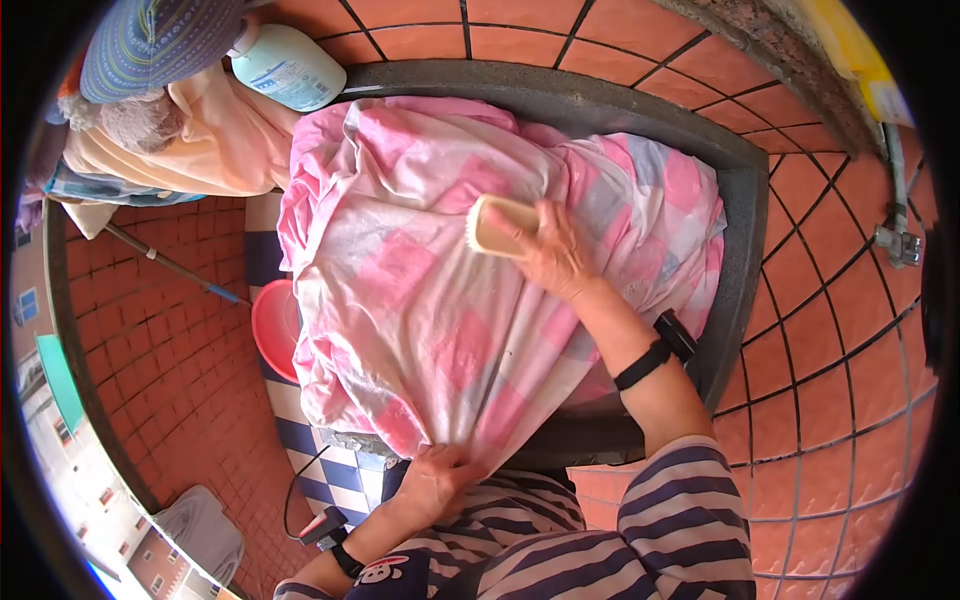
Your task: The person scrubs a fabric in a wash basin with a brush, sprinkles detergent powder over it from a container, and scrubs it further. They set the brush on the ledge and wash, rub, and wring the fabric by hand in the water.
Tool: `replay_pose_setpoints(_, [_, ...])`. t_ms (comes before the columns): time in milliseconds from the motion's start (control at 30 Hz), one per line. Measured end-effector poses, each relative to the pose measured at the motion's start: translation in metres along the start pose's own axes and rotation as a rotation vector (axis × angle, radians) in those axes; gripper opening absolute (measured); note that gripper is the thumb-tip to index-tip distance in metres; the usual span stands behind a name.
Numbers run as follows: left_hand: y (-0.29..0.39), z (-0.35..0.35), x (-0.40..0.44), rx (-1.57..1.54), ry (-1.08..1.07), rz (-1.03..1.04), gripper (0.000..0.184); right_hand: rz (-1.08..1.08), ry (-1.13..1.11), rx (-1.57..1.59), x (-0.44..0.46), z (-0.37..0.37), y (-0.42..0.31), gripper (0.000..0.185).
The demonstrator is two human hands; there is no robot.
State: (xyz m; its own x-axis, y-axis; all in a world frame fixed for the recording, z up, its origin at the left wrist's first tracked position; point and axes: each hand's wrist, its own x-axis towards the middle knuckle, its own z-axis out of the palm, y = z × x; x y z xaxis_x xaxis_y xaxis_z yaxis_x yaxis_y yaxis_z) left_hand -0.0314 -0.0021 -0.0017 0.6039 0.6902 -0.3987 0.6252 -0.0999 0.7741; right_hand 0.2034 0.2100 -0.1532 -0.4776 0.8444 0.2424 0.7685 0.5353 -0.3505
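Note:
A wet-looking pink, white and grey checked cloth (400, 270), large like a bed sheet, lies spread and wrinkled over a dark stone sink (738, 250). My right hand (556, 252) grips a cream scrub brush (508, 226) with pale bristles, held at the upper middle of the cloth. Whether the bristles press on the fabric is hard to tell. At the near edge, my left hand (437, 482) is closed on a bunched fold of the cloth, which stretches in creases away from it.
A pump bottle (292, 70) stands behind the sink at the left, beside piled fabrics (200, 130). A pink basin (277, 330) sits on the checkered floor, left of the sink. On the right tiled wall is a tap (897, 245).

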Motion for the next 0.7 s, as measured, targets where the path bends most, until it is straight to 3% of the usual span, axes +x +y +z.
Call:
replay_pose_setpoints(67, [0.001,-0.003,0.004,-0.036,0.029,0.016,0.031,0.311,-0.12,-0.251,0.004,-0.019,0.066,0.077])
replay_pose_setpoints(167, [0.012,-0.02,0.013,-0.157,0.091,-0.012,0.034,0.314,-0.165,-0.204,-0.002,-0.038,0.083,0.073])
replay_pose_setpoints(233, [0.022,-0.045,0.024,-0.247,0.213,-0.06,0.037,0.356,0.217,0.032,-0.02,-0.057,0.066,0.07])
replay_pose_setpoints(300, [0.008,-0.081,0.039,-0.064,0.509,-0.061,0.038,0.709,0.22,0.111,-0.054,-0.071,0.031,0.065])
replay_pose_setpoints(333, [-0.004,-0.1,0.048,0.122,0.715,-0.051,0.039,0.9,0.181,0.393,-0.071,-0.08,0.011,0.06])
replay_pose_setpoints(400, [-0.03,-0.139,0.07,0.377,0.896,-0.089,0.045,1.276,0.171,1.027,-0.095,-0.099,-0.038,0.049])
replay_pose_setpoints(467, [-0.071,-0.157,0.089,0.56,0.864,-0.225,0.06,1.565,0.211,1.481,-0.129,-0.085,-0.078,0.039])
replay_pose_setpoints(500, [-0.096,-0.158,0.096,0.586,0.814,-0.259,0.066,1.573,0.309,1.692,-0.135,-0.072,-0.098,0.042])
replay_pose_setpoints(533, [-0.106,-0.156,0.1,0.475,0.727,-0.37,0.066,1.666,0.238,1.78,-0.151,-0.053,-0.112,0.041])
replay_pose_setpoints(600, [-0.104,-0.152,0.103,0.517,0.729,-0.378,0.063,1.695,0.219,1.87,-0.157,-0.031,-0.14,0.041])
replay_pose_setpoints(667, [-0.094,-0.155,0.098,0.27,0.671,-0.5,0.057,1.651,0.25,1.931,-0.158,-0.026,-0.144,0.038])
replay_pose_setpoints(700, [-0.087,-0.155,0.094,0.192,0.623,-0.54,0.056,1.623,0.395,1.961,-0.151,-0.039,-0.14,0.037])
